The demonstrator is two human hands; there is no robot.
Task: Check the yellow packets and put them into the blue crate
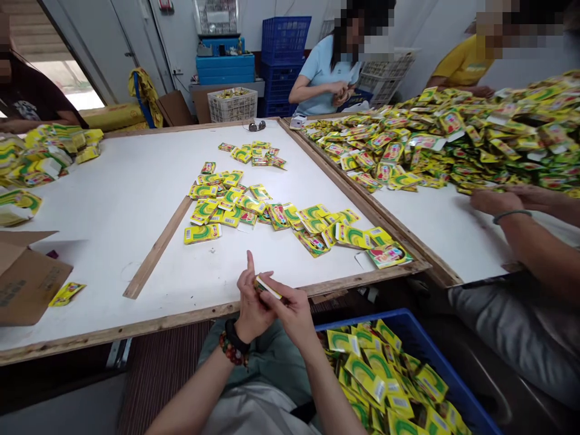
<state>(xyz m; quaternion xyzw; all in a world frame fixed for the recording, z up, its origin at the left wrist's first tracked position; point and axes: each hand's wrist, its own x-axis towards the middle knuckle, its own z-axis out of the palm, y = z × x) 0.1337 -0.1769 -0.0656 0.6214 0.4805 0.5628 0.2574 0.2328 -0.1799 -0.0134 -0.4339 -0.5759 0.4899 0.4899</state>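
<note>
Just over the table's near edge, my two hands meet around one small carton (269, 287), whose white end flap faces up. My left hand (250, 305) grips it from the left, with one finger pointing up and away from it. From the other side, the thumb and fingers of my right hand (293, 306) close on the same carton. Much of its printed face is hidden by my fingers. On the white table ahead lies a loose spread of flat yellow-green cartons (230, 215), some overlapping.
A blue crate (457, 368) full of yellow cartons stands by my right knee. A wooden strip (158, 248) lies on the table, left of the spread. The cardboard box (34, 281) is at the left. Co-workers sit around a large packet heap (498, 142) at right.
</note>
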